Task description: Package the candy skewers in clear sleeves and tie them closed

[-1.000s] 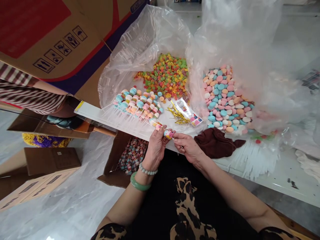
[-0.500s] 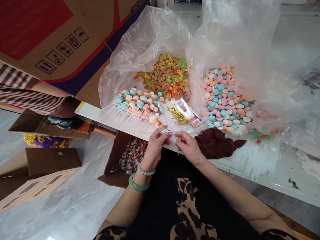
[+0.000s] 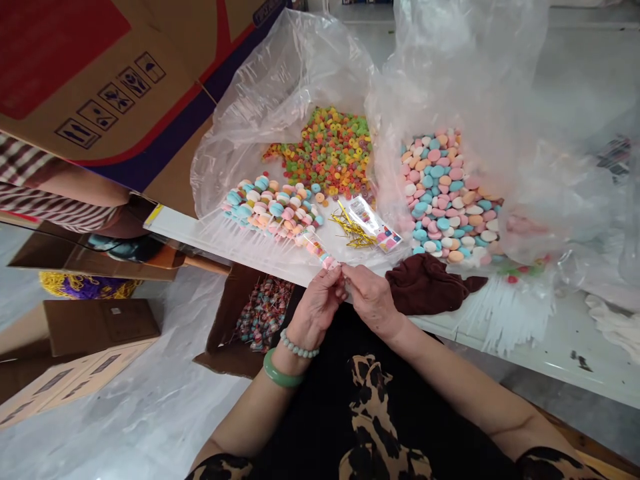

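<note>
My left hand (image 3: 316,308) and my right hand (image 3: 371,299) meet over the white table's front edge. Between their fingertips they pinch the lower end of a clear sleeve (image 3: 314,245) around a stick of pastel candies, which slants up and left. Close beyond my hands lie gold twist ties (image 3: 353,231) and a flat packet of clear bags (image 3: 374,224). Further back are loose ring candies (image 3: 325,153), round pastel candies (image 3: 445,190) and a heap of candy-threaded sticks (image 3: 265,210) on plastic sheeting.
A dark brown cloth (image 3: 430,285) lies to the right of my hands, beside scattered white sticks (image 3: 510,317). A cardboard box of wrapped candy sticks (image 3: 263,313) sits below the table edge. A large carton flap (image 3: 115,100) overhangs the left, beside a co-worker's striped sleeve (image 3: 35,187).
My hands have drawn closer, and both now pinch the sleeve's lower end. The candy stick is inside the clear sleeve. The view has shifted slightly.
</note>
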A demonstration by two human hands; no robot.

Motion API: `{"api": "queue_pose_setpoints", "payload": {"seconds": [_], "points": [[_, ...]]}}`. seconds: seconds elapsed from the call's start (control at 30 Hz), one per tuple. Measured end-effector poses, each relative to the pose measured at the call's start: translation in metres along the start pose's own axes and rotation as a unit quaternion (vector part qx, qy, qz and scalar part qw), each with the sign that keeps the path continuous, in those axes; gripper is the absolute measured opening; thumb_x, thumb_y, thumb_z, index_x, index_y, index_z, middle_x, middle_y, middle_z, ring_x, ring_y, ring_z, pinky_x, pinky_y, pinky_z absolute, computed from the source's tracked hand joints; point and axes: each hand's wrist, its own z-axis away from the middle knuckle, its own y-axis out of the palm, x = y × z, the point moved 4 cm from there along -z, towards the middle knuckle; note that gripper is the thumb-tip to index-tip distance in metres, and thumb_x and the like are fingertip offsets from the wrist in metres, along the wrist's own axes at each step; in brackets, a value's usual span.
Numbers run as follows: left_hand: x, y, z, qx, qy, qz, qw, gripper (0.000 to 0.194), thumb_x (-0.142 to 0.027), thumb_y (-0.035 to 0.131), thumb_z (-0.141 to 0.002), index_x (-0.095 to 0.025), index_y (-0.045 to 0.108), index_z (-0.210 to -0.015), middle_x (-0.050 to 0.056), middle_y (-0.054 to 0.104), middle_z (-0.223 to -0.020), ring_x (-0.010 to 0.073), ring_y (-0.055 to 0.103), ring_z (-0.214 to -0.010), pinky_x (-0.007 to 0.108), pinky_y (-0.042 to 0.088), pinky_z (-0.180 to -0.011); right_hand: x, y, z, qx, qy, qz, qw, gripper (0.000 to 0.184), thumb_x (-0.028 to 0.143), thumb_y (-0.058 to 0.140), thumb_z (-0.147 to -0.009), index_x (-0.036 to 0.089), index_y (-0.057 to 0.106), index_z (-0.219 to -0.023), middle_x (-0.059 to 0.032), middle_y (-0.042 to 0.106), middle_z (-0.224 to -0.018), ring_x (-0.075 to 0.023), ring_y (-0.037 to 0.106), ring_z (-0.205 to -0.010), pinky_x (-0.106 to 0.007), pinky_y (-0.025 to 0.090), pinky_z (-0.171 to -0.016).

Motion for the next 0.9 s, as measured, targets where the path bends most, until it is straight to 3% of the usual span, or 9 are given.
{"api": "queue_pose_setpoints", "payload": {"seconds": [0.1, 0.2, 0.3, 0.4, 0.5, 0.6, 0.7, 0.77, 0.9], "points": [[-0.001, -0.007, 0.001, -0.047, 0.020, -0.009, 0.999, 0.033, -0.035, 0.085, -0.063, -0.012, 0.069, -0.080, -0.002, 0.059, -0.067, 0.0076, 0.052, -0.058, 0.020, 0.042, -0.053, 0.009, 0.003, 0.003, 0.025, -0.075, 0.094, 0.992, 0.032, 0.014, 0.036, -0.097, 0.017, 0.068, -0.093, -0.0072, 0.061, -0.074, -0.0193, 0.056, -0.072, -0.030, 0.045, -0.071], [-0.005, -0.009, 0.000, -0.059, 0.044, -0.013, 0.997, 0.031, -0.036, 0.084, -0.064, -0.010, 0.069, -0.072, 0.000, 0.060, -0.066, 0.0079, 0.052, -0.060, 0.020, 0.042, -0.055, 0.011, 0.004, 0.005, 0.046, -0.074, 0.056, 0.995, 0.029, 0.013, 0.039, -0.096, 0.018, 0.066, -0.091, -0.0063, 0.062, -0.077, -0.0185, 0.056, -0.074, -0.030, 0.045, -0.073], [-0.007, -0.006, -0.001, -0.043, 0.060, -0.009, 0.997, 0.024, -0.031, 0.082, -0.067, -0.011, 0.072, -0.077, 0.003, 0.066, -0.076, 0.0119, 0.058, -0.069, 0.024, 0.047, -0.063, 0.001, -0.001, 0.000, 0.024, 0.045, -0.062, 0.997, 0.013, 0.022, 0.052, -0.092, 0.020, 0.065, -0.096, -0.0049, 0.064, -0.090, -0.0172, 0.058, -0.080, -0.029, 0.045, -0.075], [-0.008, 0.002, 0.000, -0.018, 0.086, -0.005, 0.996, 0.019, -0.021, 0.080, -0.067, -0.014, 0.074, -0.084, 0.006, 0.071, -0.097, 0.0171, 0.063, -0.091, 0.029, 0.048, -0.081, -0.010, -0.001, -0.008, 0.031, 0.181, -0.198, 0.963, 0.016, 0.030, 0.061, -0.085, 0.022, 0.065, -0.098, -0.0020, 0.066, -0.095, -0.0159, 0.058, -0.079, -0.029, 0.044, -0.074], [-0.006, 0.008, 0.003, 0.016, 0.068, 0.006, 0.998, 0.026, -0.027, 0.079, -0.071, -0.015, 0.075, -0.093, 0.005, 0.071, -0.088, 0.0155, 0.064, -0.084, 0.029, 0.048, -0.085, -0.014, 0.007, -0.014, 0.077, 0.261, -0.390, 0.880, 0.019, 0.036, 0.060, -0.083, 0.019, 0.063, -0.078, 0.0016, 0.060, -0.069, -0.0122, 0.050, -0.063, -0.025, 0.038, -0.061], [-0.002, 0.011, 0.007, 0.073, -0.005, -0.001, 0.997, 0.036, -0.037, 0.080, -0.071, -0.014, 0.074, -0.098, 0.005, 0.070, -0.086, 0.0154, 0.063, -0.077, 0.032, 0.050, -0.085, -0.015, 0.019, -0.009, 0.151, 0.337, -0.565, 0.738, 0.024, 0.038, 0.068, -0.076, 0.018, 0.055, -0.073, 0.0070, 0.044, -0.053, -0.0069, 0.032, -0.047, -0.021, 0.023, -0.047], [-0.004, 0.010, 0.011, 0.105, -0.009, -0.035, 0.994, 0.024, -0.033, 0.083, -0.066, -0.014, 0.073, -0.076, 0.010, 0.069, -0.113, 0.0225, 0.064, -0.101, 0.033, 0.049, -0.092, -0.010, 0.030, 0.003, 0.282, 0.371, -0.649, 0.601, 0.033, 0.042, 0.070, -0.074, 0.020, 0.046, -0.070, 0.0099, 0.034, -0.049, -0.0055, 0.021, -0.042, -0.020, 0.016, -0.043], [-0.006, 0.007, 0.012, 0.100, -0.002, -0.056, 0.993, 0.025, -0.034, 0.082, -0.067, -0.013, 0.068, -0.063, 0.011, 0.068, -0.116, 0.0248, 0.065, -0.101, 0.034, 0.051, -0.087, -0.009, 0.030, 0.009, 0.301, 0.371, -0.610, 0.632, 0.035, 0.049, 0.061, -0.080, 0.021, 0.044, -0.068, 0.0084, 0.034, -0.049, -0.0070, 0.024, -0.042, -0.021, 0.020, -0.043], [-0.012, 0.000, 0.007, 0.023, 0.016, -0.027, 0.999, 0.037, -0.038, 0.074, -0.075, -0.013, 0.058, -0.052, 0.010, 0.071, -0.092, 0.0185, 0.066, -0.076, 0.030, 0.053, -0.071, 0.001, 0.005, 0.002, 0.137, 0.229, -0.259, 0.928, 0.023, 0.037, 0.049, -0.091, 0.020, 0.059, -0.080, -0.0034, 0.060, -0.072, -0.0164, 0.054, -0.067, -0.029, 0.043, -0.063]]}}
